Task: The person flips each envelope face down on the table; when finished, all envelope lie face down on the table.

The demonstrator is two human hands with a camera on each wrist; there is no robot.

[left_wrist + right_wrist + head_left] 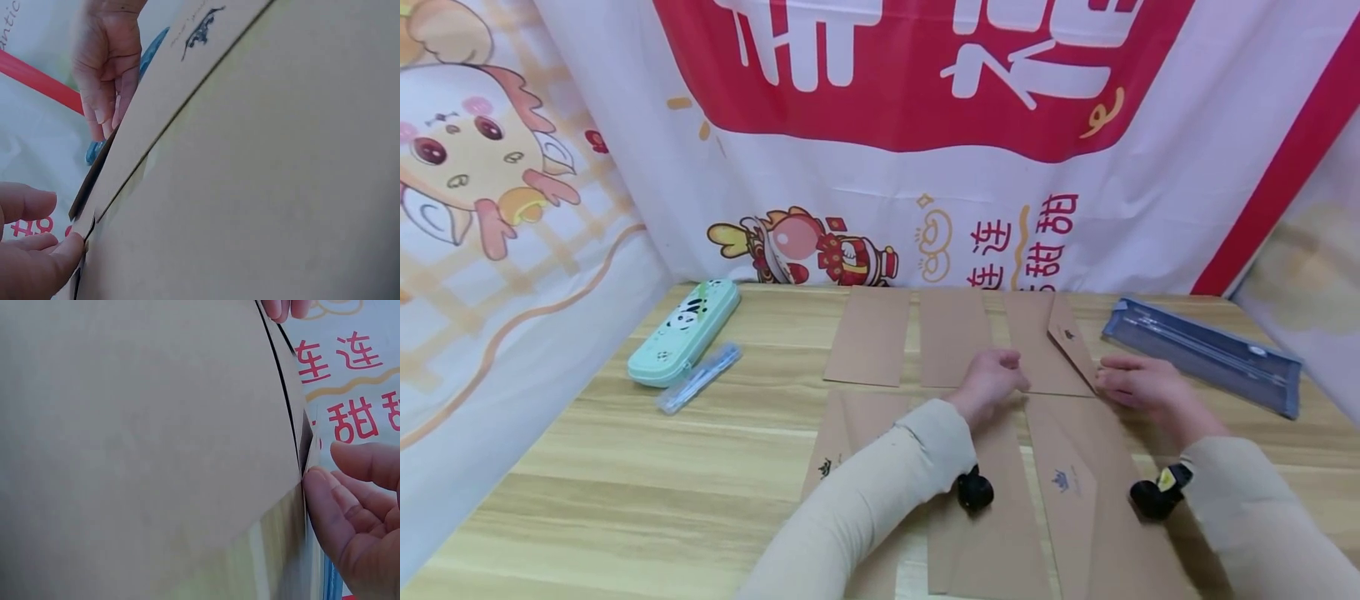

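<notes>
Brown paper envelopes lie in two rows on the wooden table. At the right of the back row is an envelope (1037, 354) whose flap (1070, 337), printed with a small crown, stands partly lifted. Beside that envelope's lower left corner is my left hand (992, 382), fingers relaxed, with fingertips at the paper edge in the left wrist view. My right hand (1142, 392) is at its right side; one digit touches the edge in the right wrist view, thumb and fingers apart. Below it lies another crown-printed envelope (1120, 500). My left sleeve partly covers the front-row envelopes.
At the back left lie a mint-green panda pencil case (688, 329) and a clear bluish slim case (700, 379). A blue zip pouch (1206, 354) lies at the back right. Printed cloth (850, 183) hangs behind the table and along both sides.
</notes>
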